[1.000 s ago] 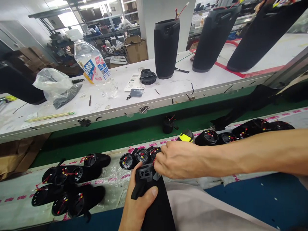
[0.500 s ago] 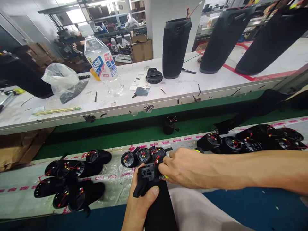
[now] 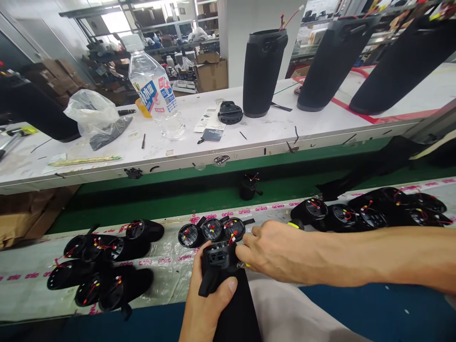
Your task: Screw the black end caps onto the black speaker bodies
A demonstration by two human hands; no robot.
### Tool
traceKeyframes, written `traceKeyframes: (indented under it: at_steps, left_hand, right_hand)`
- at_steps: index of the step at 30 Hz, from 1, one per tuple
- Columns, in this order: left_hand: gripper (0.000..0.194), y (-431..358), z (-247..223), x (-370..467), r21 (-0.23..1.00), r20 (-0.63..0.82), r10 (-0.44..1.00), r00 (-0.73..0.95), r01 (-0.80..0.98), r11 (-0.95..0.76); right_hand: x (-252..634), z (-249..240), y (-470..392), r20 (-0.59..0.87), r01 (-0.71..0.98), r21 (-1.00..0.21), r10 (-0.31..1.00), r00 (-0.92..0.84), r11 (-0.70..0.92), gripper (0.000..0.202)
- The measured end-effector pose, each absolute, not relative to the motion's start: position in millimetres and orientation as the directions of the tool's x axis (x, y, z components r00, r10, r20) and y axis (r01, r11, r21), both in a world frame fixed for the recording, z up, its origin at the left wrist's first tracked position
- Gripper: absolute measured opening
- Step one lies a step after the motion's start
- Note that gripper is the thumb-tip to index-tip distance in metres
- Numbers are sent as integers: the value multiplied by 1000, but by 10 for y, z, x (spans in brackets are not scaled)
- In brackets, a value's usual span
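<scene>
My left hand (image 3: 206,301) is wrapped round a black cylindrical speaker body (image 3: 237,311), its thumb across the near side below the rim. The speaker body tilts up from near my lap, with a port panel and a black strap on its side and red wires at its open end. Closed at the right edge of that rim is my right hand (image 3: 265,249). It grips a tool with a yellow and black handle (image 3: 295,225), which shows behind the hand; a bit of yellow also peeks out beneath the fingers. The tool's tip is hidden.
Several similar black housings (image 3: 114,285) with red wires lie on the plastic-covered surface at left, more (image 3: 342,213) at right. A white bench (image 3: 142,156) beyond holds a water bottle (image 3: 153,90), a plastic bag (image 3: 90,111), a black round cap (image 3: 230,113) and upright speaker bodies (image 3: 263,73).
The view has shifted slightly. The strap on the held speaker body hangs a little differently, and its rim is turned slightly. Both hands keep their grip.
</scene>
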State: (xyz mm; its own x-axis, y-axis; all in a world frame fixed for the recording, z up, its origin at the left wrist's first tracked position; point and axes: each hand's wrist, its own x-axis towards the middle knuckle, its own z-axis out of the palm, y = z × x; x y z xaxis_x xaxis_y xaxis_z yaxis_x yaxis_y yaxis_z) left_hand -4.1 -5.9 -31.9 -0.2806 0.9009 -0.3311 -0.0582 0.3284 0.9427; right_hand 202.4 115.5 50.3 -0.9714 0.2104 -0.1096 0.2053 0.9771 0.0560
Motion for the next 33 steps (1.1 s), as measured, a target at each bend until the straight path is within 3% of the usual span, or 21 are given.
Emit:
traceKeyframes:
  at_steps: [15,22,26,33]
  left_hand:
    - [88,-17,-242,-16,944,-327,901,-286,-47,327]
    - [90,-11,-169,12,933,-349,896,-274,-10,361]
    - [88,-18,-151,27,931,-349,895,-277,3,364]
    - [85,0,-170,62,919,-352,877,-326,55,390]
  right_hand:
    - [2017,518,1201,-156,215,69,224,-962,974,9]
    - [2117,453,1241,-72,171,58,175,-982,984,10]
    - [2101,615,1238,-145,112,63,120,-982,992,18]
    - [1973,722,1139,-299,130,70,145,-943,989,18]
